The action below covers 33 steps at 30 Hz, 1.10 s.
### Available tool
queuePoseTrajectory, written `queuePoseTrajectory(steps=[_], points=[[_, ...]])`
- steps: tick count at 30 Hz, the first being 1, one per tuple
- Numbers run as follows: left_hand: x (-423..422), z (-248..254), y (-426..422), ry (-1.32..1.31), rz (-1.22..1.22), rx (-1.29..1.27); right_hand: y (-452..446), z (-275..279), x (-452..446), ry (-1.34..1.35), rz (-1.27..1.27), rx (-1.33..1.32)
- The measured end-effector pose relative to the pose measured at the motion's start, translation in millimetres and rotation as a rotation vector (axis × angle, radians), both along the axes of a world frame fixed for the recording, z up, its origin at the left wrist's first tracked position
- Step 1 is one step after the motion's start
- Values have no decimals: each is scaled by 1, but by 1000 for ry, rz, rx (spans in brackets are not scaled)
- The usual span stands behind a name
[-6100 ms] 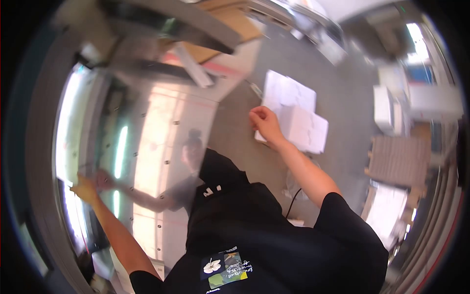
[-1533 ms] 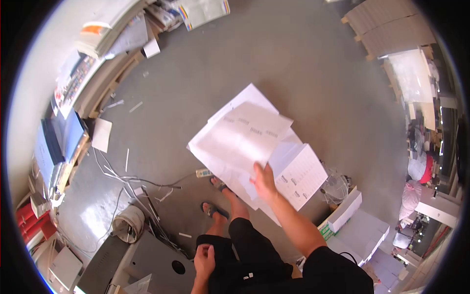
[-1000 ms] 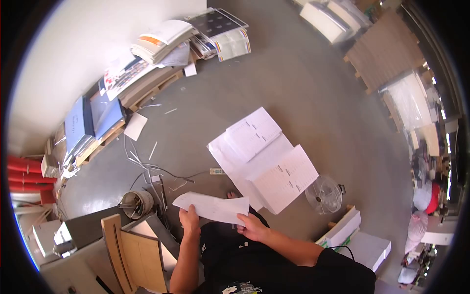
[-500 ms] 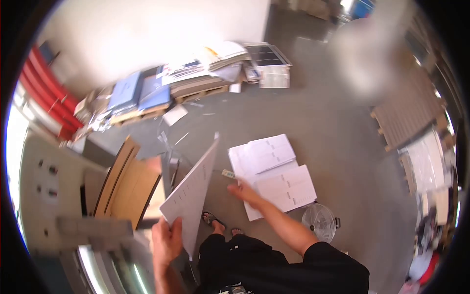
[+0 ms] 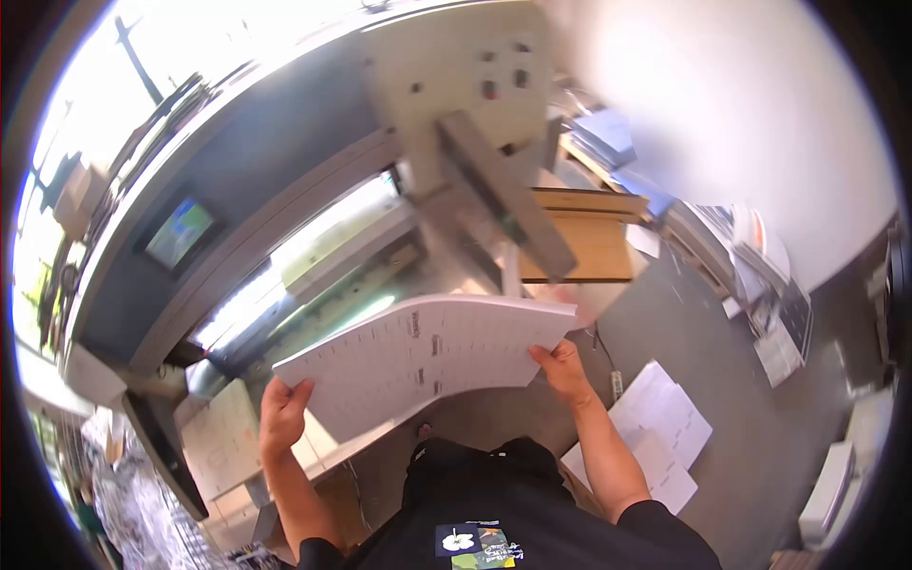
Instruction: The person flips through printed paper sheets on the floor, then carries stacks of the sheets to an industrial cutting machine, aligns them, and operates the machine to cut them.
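A wide stack of printed paper sheets [image 5: 380,380] is stretched between my two hands, bowed upward in the middle. My left hand [image 5: 283,414] grips its left edge, thumb on top. At the opposite end, my right hand [image 5: 562,370] is closed on the right edge with the thumb over the print. The fingers beneath the paper are hidden. Right in front of the sheets stands a large grey machine [image 5: 285,142] with a lit opening. More printed sheets [image 5: 655,427] lie in piles to the lower right, partly behind my right forearm.
A small screen [image 5: 179,233] is set in the machine's front. A wooden box-like piece [image 5: 584,237] stands beyond my right hand. Pallets with paper stacks [image 5: 722,247] line the white wall. Crumpled clear plastic or paper scrap [image 5: 142,484] fills the lower left.
My view has swung left from the floor piles to the machine. My right hand, earlier off the sheets, now holds their right edge, and the sheets lie flatter.
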<state>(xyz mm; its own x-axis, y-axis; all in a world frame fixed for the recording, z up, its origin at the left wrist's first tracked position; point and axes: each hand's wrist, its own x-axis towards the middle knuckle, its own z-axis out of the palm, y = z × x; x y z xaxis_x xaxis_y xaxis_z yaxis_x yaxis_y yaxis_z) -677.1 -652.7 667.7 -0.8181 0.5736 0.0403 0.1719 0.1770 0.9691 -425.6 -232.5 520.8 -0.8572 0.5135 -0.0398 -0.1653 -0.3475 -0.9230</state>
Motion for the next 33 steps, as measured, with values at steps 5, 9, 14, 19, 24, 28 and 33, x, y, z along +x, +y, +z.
queuePoseTrajectory(steps=[5, 9, 14, 19, 24, 28, 33], points=[[-55, -73, -99, -15, 378, 146, -56, -1, -141, -52, 52, 221], [-92, -113, -149, -100, 366, 177, -75, 1, -200, -139, 204, 378], [-124, -118, -148, -177, 375, 85, -114, -5, -253, -179, 218, 382], [-146, -147, -137, -222, 549, 250, -107, -23, -278, -144, 69, 483], [-142, -112, -149, -120, 555, 232, -91, -2, -279, -137, 241, 389], [-145, -116, -150, -171, 384, 105, -110, -2, -286, -152, 303, 457], [-146, -116, -139, -154, 581, 56, -117, -8, -293, -254, 134, 499]])
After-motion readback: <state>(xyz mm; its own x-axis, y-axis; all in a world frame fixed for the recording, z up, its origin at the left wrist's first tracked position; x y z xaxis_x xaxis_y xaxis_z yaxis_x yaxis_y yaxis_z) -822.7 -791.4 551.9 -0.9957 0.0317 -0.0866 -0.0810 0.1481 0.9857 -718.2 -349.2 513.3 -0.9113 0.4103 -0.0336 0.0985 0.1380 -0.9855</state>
